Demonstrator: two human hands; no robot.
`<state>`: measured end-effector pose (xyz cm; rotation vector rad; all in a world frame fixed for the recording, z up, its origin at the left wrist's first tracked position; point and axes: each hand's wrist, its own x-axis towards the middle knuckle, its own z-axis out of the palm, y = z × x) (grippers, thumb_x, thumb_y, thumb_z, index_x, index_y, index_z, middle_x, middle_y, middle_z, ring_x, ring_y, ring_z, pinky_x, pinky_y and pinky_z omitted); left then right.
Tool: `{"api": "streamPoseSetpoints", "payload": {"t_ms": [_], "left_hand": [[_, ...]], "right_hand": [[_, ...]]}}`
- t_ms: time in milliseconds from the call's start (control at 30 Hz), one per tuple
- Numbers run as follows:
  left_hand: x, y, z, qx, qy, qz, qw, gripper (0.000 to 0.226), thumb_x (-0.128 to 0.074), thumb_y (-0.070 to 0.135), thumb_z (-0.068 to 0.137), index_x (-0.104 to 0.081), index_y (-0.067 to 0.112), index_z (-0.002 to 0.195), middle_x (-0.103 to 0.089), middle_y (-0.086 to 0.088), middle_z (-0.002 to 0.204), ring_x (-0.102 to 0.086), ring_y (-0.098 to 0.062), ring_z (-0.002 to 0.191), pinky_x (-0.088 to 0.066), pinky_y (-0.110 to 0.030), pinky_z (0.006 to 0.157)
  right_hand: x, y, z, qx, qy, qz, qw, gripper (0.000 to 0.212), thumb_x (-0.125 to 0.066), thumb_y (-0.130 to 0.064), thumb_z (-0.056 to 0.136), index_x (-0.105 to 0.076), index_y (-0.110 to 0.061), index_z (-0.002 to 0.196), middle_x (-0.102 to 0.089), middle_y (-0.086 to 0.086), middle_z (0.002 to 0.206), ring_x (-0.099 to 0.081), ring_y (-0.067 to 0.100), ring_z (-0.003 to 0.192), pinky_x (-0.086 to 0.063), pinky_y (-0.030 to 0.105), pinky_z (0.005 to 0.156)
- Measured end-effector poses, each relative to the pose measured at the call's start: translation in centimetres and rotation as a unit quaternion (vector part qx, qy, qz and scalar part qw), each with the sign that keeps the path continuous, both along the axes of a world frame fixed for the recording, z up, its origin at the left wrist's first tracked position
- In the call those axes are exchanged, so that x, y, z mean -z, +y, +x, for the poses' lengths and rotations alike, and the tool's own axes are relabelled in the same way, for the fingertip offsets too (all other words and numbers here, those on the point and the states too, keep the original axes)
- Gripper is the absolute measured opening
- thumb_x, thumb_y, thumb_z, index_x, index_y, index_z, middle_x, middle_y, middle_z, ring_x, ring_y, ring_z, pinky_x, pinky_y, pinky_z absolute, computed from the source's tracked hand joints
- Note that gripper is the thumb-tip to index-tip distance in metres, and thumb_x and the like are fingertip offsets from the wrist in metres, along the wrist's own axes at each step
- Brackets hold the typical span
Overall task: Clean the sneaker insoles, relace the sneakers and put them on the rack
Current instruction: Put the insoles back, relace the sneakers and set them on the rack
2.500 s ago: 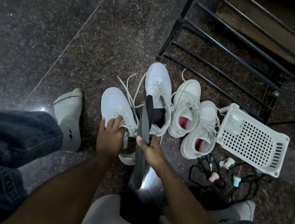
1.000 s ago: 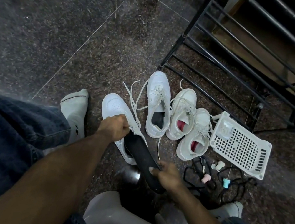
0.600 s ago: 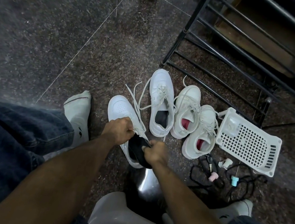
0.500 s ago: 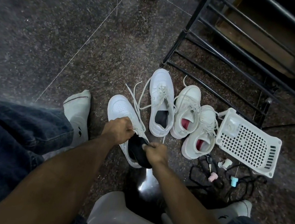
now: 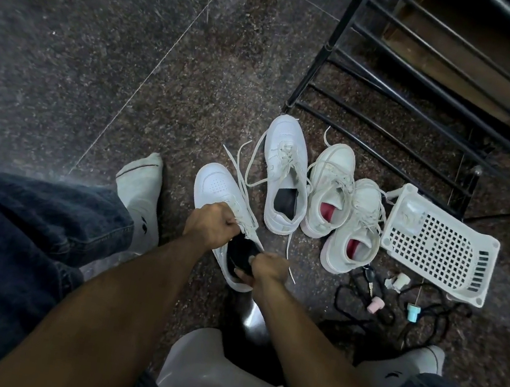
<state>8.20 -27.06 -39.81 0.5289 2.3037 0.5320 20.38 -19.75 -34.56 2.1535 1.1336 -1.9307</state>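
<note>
Sneaker [image 5: 214, 186] at eleven o'clock of my right hand [image 5: 270, 267]: my left hand [image 5: 212, 225] grips its tongue, opening the mouth. Right fingers seemingly pinch the black insole [image 5: 241, 252], seating it.

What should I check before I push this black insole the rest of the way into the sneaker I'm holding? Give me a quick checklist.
1. Sneaker steadied: ok. The left hand grips the near sneaker at its tongue and laces.
2. Grip on the insole: ok. The right hand pinches the black insole at its heel end.
3. Insole started in the opening: ok. Most of it is already inside the shoe.
4. Insole lying flat at the toe: cannot tell, hidden inside the shoe.
5. Laces clear of the opening: not ok. Loose laces trail across the shoe and onto the floor.
6. Partner sneaker fitted: ok, a dark insole shows in its opening.
</note>
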Motion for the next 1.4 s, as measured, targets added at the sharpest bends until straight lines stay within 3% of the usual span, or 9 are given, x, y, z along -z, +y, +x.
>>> {"api": "streamPoseSetpoints", "payload": {"t_ms": [167, 300, 400, 567, 767, 900, 1033, 1267, 1400], "left_hand": [[-0.1, 0.0, -0.2, -0.007, -0.002, -0.001, 1.000, 0.040, -0.049, 0.052, 0.060, -0.072, 0.027, 0.083, -0.069, 0.011, 0.097, -0.064, -0.019, 0.091, -0.049, -0.028, 0.077], [-0.2, 0.1, 0.1, -0.007, -0.004, -0.007, 1.000, 0.033, -0.054, 0.049, 0.064, -0.071, 0.028, 0.084, -0.069, 0.012, 0.100, -0.064, -0.020, 0.092, -0.048, -0.028, 0.078], [-0.4, 0.3, 0.0, -0.005, -0.006, -0.016, 1.000, 0.026, -0.058, 0.045, 0.067, -0.071, 0.029, 0.082, -0.069, 0.012, 0.100, -0.064, -0.020, 0.091, -0.048, -0.027, 0.075], [-0.7, 0.4, 0.1, 0.003, -0.005, -0.017, 1.000, 0.024, -0.061, 0.043, 0.069, -0.072, 0.026, 0.083, -0.069, 0.011, 0.098, -0.064, -0.019, 0.087, -0.046, -0.026, 0.071], [-1.4, 0.6, 0.3, -0.009, -0.005, -0.022, 1.000, 0.020, -0.064, 0.039, 0.073, -0.071, 0.025, 0.085, -0.070, 0.010, 0.097, -0.064, -0.020, 0.088, -0.043, -0.025, 0.070], [-1.8, 0.7, 0.4, -0.014, 0.009, -0.030, 0.999, 0.020, -0.065, 0.035, 0.075, -0.070, 0.023, 0.089, -0.071, 0.005, 0.096, -0.065, -0.023, 0.092, -0.046, -0.026, 0.073], [-2.1, 0.7, 0.6, -0.011, 0.015, -0.036, 0.999, 0.019, -0.064, 0.035, 0.075, -0.070, 0.023, 0.089, -0.071, 0.004, 0.096, -0.065, -0.025, 0.092, -0.049, -0.029, 0.076], [-2.7, 0.9, 0.5, 0.008, 0.010, -0.045, 0.999, 0.018, -0.062, 0.037, 0.074, -0.067, 0.021, 0.080, -0.069, 0.002, 0.089, -0.064, -0.025, 0.086, -0.046, -0.028, 0.068], [-2.7, 1.1, 0.5, 0.010, 0.016, -0.044, 0.999, 0.019, -0.062, 0.039, 0.075, -0.064, 0.021, 0.078, -0.068, 0.001, 0.088, -0.064, -0.026, 0.086, -0.044, -0.028, 0.068]], "right_hand": [[0.4, 0.2, -1.0, 0.021, -0.010, -0.013, 1.000, 0.027, -0.048, 0.013, 0.086, -0.059, 0.003, 0.109, -0.056, 0.021, 0.107, -0.058, 0.033, 0.067, -0.055, 0.037, 0.041], [-1.1, 1.1, -0.6, -0.155, -0.022, -0.021, 0.987, 0.017, -0.047, 0.010, 0.089, -0.056, -0.004, 0.091, -0.062, 0.024, 0.091, -0.063, 0.032, 0.055, -0.051, 0.035, 0.038], [-2.1, 2.2, 0.1, -0.343, -0.011, -0.003, 0.939, 0.012, -0.057, -0.006, 0.093, -0.059, -0.008, 0.081, -0.065, 0.020, 0.082, -0.065, 0.026, 0.053, -0.052, 0.032, 0.042], [-1.7, 4.9, 1.2, -0.551, -0.085, 0.148, 0.817, 0.039, -0.063, -0.025, 0.090, -0.054, -0.021, 0.053, -0.061, 0.007, 0.064, -0.059, 0.021, 0.061, -0.046, 0.028, 0.057], [-1.4, 4.5, 2.5, -0.590, -0.102, 0.183, 0.779, 0.014, -0.067, -0.027, 0.087, -0.077, -0.020, 0.095, -0.074, 0.003, 0.098, -0.068, 0.022, 0.090, -0.049, 0.026, 0.074], [-0.9, 3.7, 1.5, -0.612, -0.137, 0.191, 0.755, 0.015, -0.065, -0.023, 0.082, -0.075, -0.018, 0.091, -0.073, 0.004, 0.094, -0.068, 0.026, 0.088, -0.055, 0.032, 0.077], [-1.1, 3.5, 0.3, -0.669, -0.182, 0.216, 0.688, 0.023, -0.064, -0.023, 0.081, -0.065, -0.012, 0.101, -0.068, 0.011, 0.104, -0.066, 0.032, 0.096, -0.054, 0.037, 0.078], [-1.7, 3.5, -0.9, -0.794, -0.193, 0.279, 0.505, 0.028, -0.058, -0.019, 0.090, -0.063, -0.016, 0.118, -0.064, 0.007, 0.119, -0.063, 0.029, 0.109, -0.050, 0.038, 0.083], [-1.9, 4.0, 1.1, -0.813, -0.103, 0.385, 0.424, 0.025, -0.055, -0.028, 0.093, -0.064, -0.013, 0.111, -0.054, 0.005, 0.117, -0.055, 0.026, 0.109, -0.050, 0.040, 0.076]]}}
